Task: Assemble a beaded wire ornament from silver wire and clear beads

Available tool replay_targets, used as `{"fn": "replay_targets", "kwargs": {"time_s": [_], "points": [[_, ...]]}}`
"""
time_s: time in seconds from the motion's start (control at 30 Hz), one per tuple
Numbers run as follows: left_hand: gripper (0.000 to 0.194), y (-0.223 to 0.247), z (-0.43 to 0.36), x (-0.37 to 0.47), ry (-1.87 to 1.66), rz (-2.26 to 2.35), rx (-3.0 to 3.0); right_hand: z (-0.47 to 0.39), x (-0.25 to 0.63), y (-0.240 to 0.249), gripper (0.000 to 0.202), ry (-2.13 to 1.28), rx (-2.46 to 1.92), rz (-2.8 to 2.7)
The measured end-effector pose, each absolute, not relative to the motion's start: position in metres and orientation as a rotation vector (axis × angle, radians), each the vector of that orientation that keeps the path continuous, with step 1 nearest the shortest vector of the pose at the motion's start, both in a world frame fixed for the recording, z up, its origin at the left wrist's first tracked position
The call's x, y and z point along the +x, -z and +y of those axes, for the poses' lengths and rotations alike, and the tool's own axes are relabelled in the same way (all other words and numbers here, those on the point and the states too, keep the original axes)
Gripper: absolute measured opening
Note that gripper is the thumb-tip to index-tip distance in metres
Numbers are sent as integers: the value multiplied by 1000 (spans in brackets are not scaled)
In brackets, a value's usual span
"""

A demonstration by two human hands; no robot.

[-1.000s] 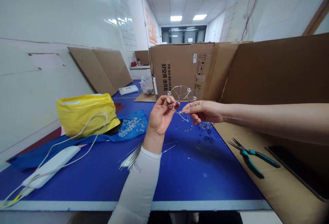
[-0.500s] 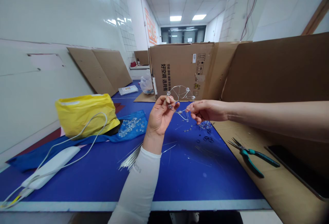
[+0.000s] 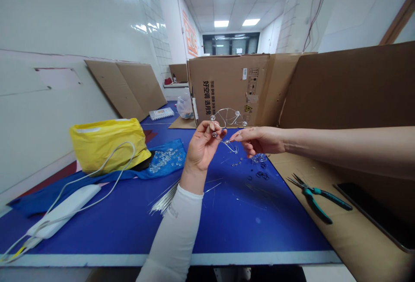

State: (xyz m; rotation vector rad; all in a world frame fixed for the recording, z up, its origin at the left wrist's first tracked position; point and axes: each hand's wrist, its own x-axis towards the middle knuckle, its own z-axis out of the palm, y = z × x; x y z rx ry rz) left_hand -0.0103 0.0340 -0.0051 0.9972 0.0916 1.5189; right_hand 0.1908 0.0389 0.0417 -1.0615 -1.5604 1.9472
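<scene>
A bent silver wire ornament (image 3: 225, 109) with clear round beads along its curves is held up above the blue table. My left hand (image 3: 205, 141) pinches it at its left side between thumb and fingers, close to two of the beads. From the right, my right hand (image 3: 256, 139) comes in with thumb and forefinger pinched on the ornament's lower wire, beside a bead (image 3: 227, 142). The very tip of that wire is hidden by the fingers. Under my right hand lie small loose beads (image 3: 237, 163) and dark rings (image 3: 262, 175).
Green-handled pliers (image 3: 316, 195) and a black phone (image 3: 372, 215) lie on cardboard at right. Straight wires (image 3: 165, 198) lie by my left forearm. Many clear beads (image 3: 166, 156) sit on blue cloth near a yellow bag (image 3: 108, 146) and a white power strip (image 3: 65, 210). A cardboard box (image 3: 230, 87) stands behind.
My right fingertips have moved slightly left along the lower wire, closer to the bead there. The left hand has stayed where it was, still holding the ornament.
</scene>
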Motion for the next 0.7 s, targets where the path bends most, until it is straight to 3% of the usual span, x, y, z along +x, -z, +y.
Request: {"fn": "replay_targets", "kwargs": {"time_s": [0.7], "points": [[16,6,35,-13,-1521,85,1017,37,169,-47,20,-1934,-1099,-1508]]}}
